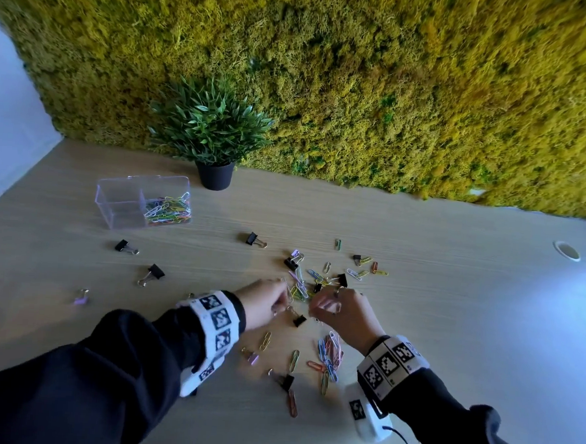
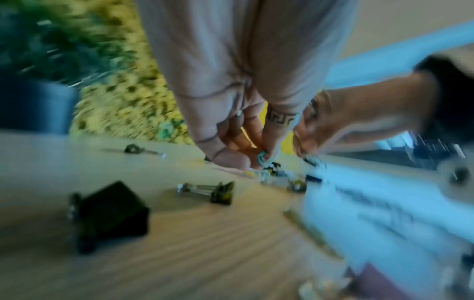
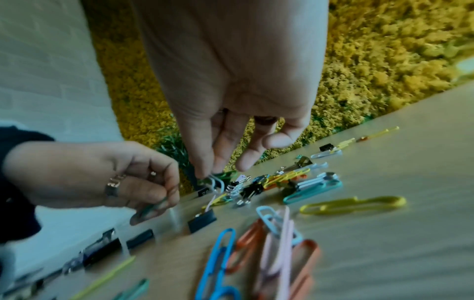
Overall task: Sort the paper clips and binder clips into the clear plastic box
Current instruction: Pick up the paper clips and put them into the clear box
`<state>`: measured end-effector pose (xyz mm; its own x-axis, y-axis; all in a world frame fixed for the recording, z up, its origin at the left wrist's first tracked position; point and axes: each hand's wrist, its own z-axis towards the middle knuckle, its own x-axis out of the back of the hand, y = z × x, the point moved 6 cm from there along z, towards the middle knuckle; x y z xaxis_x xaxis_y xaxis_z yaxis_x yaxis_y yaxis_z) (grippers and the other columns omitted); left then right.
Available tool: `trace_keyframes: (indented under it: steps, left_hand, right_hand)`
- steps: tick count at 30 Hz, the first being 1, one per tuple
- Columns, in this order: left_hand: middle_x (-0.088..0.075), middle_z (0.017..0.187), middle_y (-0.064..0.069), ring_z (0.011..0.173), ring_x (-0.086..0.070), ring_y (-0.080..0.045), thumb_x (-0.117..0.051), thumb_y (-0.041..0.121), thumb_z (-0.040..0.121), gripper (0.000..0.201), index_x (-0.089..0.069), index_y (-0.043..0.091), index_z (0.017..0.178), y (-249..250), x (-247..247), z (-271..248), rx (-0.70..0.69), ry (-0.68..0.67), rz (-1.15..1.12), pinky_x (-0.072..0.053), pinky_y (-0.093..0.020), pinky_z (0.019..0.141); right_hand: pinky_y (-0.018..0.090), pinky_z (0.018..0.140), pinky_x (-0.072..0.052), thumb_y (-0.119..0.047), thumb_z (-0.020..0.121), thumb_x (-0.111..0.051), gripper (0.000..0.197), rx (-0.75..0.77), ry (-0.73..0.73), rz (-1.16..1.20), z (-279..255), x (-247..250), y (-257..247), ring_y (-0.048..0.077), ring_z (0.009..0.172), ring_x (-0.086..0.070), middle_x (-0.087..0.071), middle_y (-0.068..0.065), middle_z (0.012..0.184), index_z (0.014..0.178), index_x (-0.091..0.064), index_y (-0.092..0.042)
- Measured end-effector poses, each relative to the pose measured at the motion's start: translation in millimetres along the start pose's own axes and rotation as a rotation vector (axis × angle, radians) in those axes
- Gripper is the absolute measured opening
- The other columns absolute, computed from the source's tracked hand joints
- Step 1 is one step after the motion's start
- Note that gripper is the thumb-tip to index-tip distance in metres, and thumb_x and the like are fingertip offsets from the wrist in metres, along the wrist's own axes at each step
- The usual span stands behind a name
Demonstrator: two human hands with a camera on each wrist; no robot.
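Note:
The clear plastic box (image 1: 121, 201) stands at the back left; its right compartment holds colourful paper clips (image 1: 169, 209). A mixed pile of paper clips (image 1: 299, 287) and black binder clips lies mid-table, just beyond both hands. My left hand (image 1: 281, 301) pinches a teal paper clip (image 3: 148, 211) above the table. My right hand (image 3: 207, 174) pinches a few paper clips (image 3: 218, 177) between thumb and forefinger, lifted off the pile. A black binder clip (image 1: 299, 320) lies between the hands. A second bunch of paper clips (image 1: 329, 356) lies near my right wrist.
Loose binder clips lie to the left: black ones (image 1: 125, 246) (image 1: 153, 274) (image 1: 255, 240) and a purple one (image 1: 81, 298). A potted plant (image 1: 214, 138) stands behind the box against the moss wall (image 1: 395, 91). A cable hole (image 1: 567, 251) sits far right.

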<state>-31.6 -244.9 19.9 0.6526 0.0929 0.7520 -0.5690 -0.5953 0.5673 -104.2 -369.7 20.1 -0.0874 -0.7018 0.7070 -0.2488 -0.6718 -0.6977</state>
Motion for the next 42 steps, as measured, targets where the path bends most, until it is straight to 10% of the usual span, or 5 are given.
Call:
trace_keyframes:
  steps: [6, 11, 23, 36, 42]
  left_hand:
    - [-0.052, 0.071, -0.006, 0.06, -0.052, -0.014, -0.04, -0.003, 0.093, 0.017, -0.054, 0.006, 0.091, -16.7, 5.9, -12.9, 0.17, -0.087, -1.294, -0.047, -0.02, 0.05]
    - [-0.042, 0.056, 0.001, 0.046, -0.04, -0.011, -0.029, 0.012, 0.088, 0.026, -0.043, 0.014, 0.066, -11.2, 6.5, -18.3, 0.247, -0.161, -1.584, -0.036, -0.019, 0.04]
    - [-0.055, 0.088, 0.005, 0.08, -0.049, -0.012, -0.073, 0.033, 0.073, 0.031, -0.06, 0.022, 0.099, -11.3, -12.3, -24.2, 0.102, -0.111, 0.164, -0.038, -0.023, 0.066]
    - [-0.063, 0.113, -0.012, 0.079, -0.048, -0.017, -0.053, 0.029, 0.091, 0.03, -0.06, 0.004, 0.104, -9.8, -24.5, -24.3, 0.043, -0.333, 0.437, -0.034, -0.025, 0.056]
    - [-0.045, 0.073, 0.009, 0.066, -0.043, -0.011, -0.059, 0.021, 0.088, 0.026, -0.049, 0.012, 0.111, -19.1, -13.3, -30.2, -0.04, -0.222, 0.246, -0.033, -0.022, 0.057]
  right_hand:
    - [0.018, 0.053, -0.047, 0.006, 0.086, -0.055, 0.023, -0.278, -0.011, 0.667, -2.9, -6.2, 12.9, -0.002, 0.049, -0.054, -0.06, -0.007, 0.062, 0.074, -0.05, -0.013]
    - [0.025, 0.055, -0.057, -0.001, 0.092, -0.047, 0.019, -0.499, -0.054, 1.168, -4.8, -14.7, 16.9, 0.016, 0.061, -0.07, -0.069, 0.002, 0.063, 0.079, -0.052, -0.014]
    - [0.02, 0.055, -0.057, 0.019, 0.079, -0.055, 0.027, -0.386, -0.051, 0.869, -1.8, -10.0, 13.3, 0.011, 0.06, -0.07, -0.066, 0.011, 0.083, 0.087, -0.056, -0.006]
    - [0.022, 0.058, -0.058, 0.028, 0.075, -0.051, 0.035, -0.431, -0.035, 1.157, -3.8, -13.0, 11.7, 0.019, 0.066, -0.072, -0.069, 0.011, 0.078, 0.089, -0.058, -0.003]
    - [0.026, 0.062, -0.06, 0.018, 0.079, -0.055, 0.025, -0.395, 0.009, 1.066, -1.8, -9.0, 10.1, 0.017, 0.069, -0.072, -0.071, 0.009, 0.079, 0.094, -0.059, -0.001]
